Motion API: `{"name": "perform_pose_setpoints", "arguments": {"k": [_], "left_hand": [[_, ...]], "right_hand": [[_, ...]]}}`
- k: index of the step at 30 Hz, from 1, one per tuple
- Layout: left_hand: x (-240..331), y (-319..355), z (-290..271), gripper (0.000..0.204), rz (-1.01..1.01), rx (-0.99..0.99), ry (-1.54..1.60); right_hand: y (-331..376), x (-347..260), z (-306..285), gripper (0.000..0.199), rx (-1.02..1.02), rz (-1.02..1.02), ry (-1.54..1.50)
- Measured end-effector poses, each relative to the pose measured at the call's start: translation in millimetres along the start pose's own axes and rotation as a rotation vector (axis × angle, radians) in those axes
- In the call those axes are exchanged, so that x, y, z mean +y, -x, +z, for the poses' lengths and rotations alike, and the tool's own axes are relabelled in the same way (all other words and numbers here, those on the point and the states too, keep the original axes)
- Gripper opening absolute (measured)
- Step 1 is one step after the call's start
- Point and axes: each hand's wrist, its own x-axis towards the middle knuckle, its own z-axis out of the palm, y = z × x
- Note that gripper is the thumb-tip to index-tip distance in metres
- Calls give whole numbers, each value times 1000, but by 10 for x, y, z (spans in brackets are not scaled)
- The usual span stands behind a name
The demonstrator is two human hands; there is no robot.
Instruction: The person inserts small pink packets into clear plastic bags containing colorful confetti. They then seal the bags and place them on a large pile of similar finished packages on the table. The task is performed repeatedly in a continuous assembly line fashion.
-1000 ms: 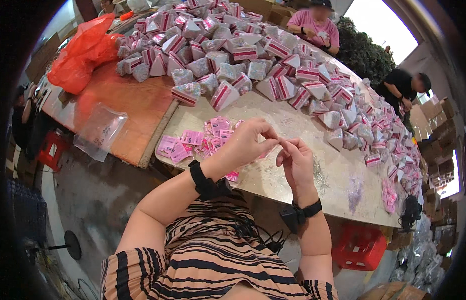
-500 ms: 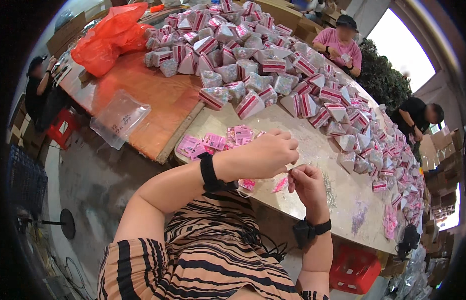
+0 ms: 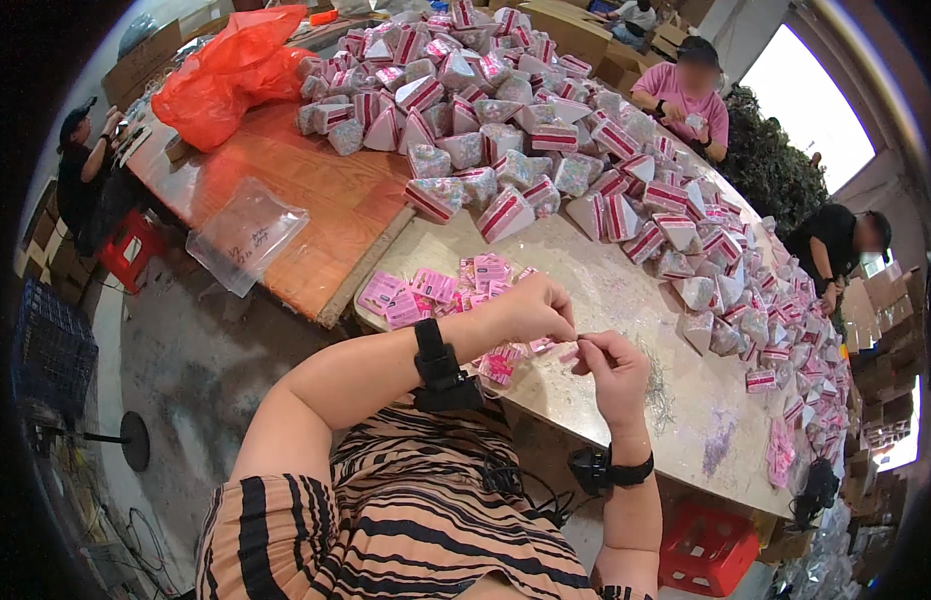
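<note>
My left hand [image 3: 538,310] and my right hand [image 3: 618,378] meet above the near edge of the pale table [image 3: 626,285]. Both are closed in a pinch, fingertips almost touching. Whatever lies between them is too small to make out. Beneath and beside my left hand are several pink printed cards [image 3: 433,284], partly hidden by the wrist. Another pink card [image 3: 500,364] shows under my left wrist, near the table edge. Just right of my right hand, thin silvery strands [image 3: 660,388] lie loose on the tabletop.
A big heap of wedge-shaped, cake-slice-like pieces [image 3: 556,137] with pink stripes covers the far and right table. Left are an orange-brown board [image 3: 316,195], a clear bag [image 3: 248,235] and a red plastic bag [image 3: 226,85]. Red stools [image 3: 708,548] stand below. Other people [image 3: 691,100] work around the table.
My left hand has turned down, its fingers now pinched close to my right fingertips. My right hand has closed more tightly. The view has shifted slightly.
</note>
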Motion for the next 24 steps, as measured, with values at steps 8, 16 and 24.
{"name": "perform_pose_setpoints", "arguments": {"k": [8,16,24], "left_hand": [[54,-57,-5,8,-263,-20,275],[143,-601,-436,25,158,406,-1058],[-161,-919,-1213,42,-54,611,-1165]], "right_hand": [[1,25,14,16,75,-643,818],[-75,217,-165,14,244,-620,710],[32,179,-267,9,329,-491,536]]}}
